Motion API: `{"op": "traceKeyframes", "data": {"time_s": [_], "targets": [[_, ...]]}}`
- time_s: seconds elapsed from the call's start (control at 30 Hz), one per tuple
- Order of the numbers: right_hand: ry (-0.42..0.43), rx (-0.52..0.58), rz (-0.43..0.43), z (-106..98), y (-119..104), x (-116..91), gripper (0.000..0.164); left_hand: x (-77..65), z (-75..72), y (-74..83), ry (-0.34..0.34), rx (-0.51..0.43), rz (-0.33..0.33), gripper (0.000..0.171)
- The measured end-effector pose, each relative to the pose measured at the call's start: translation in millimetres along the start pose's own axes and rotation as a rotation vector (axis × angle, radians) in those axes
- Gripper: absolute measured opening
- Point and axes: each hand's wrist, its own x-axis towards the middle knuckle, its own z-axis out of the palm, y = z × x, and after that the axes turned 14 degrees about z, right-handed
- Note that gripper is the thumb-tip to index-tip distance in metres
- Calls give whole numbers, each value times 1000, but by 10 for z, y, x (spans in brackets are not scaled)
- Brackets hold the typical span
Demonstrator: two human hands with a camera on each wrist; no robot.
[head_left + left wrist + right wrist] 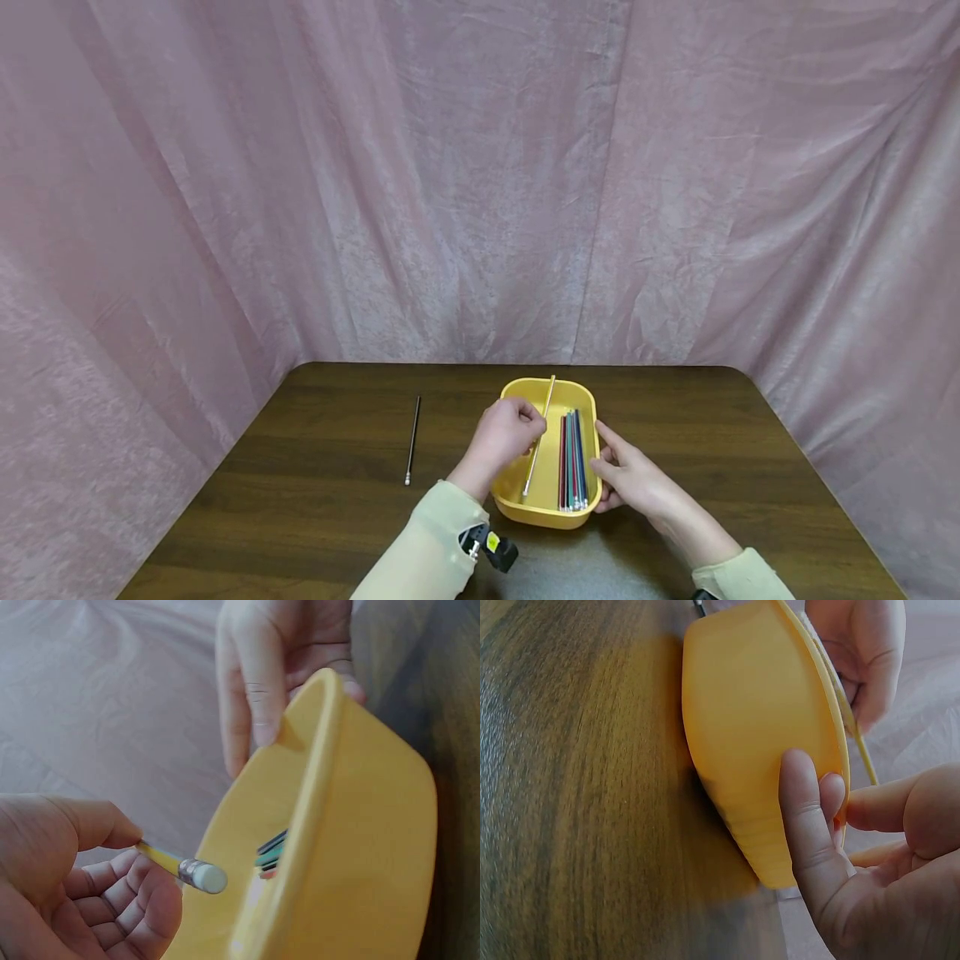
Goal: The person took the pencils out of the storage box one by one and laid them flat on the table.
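Note:
My left hand [510, 432] pinches a yellow pencil [551, 393] between thumb and finger, above the left part of a yellow plastic bin [546, 518]. The left wrist view shows the pencil's pale eraser [213, 878] and metal band pointing away from the fingers. At the bin's right side my right hand [633, 479] holds the rim, with fingers against the outer wall in the right wrist view. Inside the bin, several dark red, green and blue pencils [572, 458] lie side by side along the right wall, eraser ends toward me.
A black pencil [413, 442] with a white eraser lies on the dark wooden table [322, 467], left of the bin. Pink curtains [480, 208] hang behind the table and at both sides. A small black device [498, 550] is strapped to the left wrist.

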Motion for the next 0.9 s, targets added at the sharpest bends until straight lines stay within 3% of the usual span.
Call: {"op": "traceKeyframes", "data": {"time_s": [0.3,0.63,0.9], "targets": [[4,-6,8,1,13,20,73,-57,-247,-68,65,-56,25,4],[7,-10,13,-5,18,29,73,-136,-461,-203,122,-121,-21,6],[3,-12,12,0,35,41,73,-183,-582,-297,144,-119,-44,7]]}}
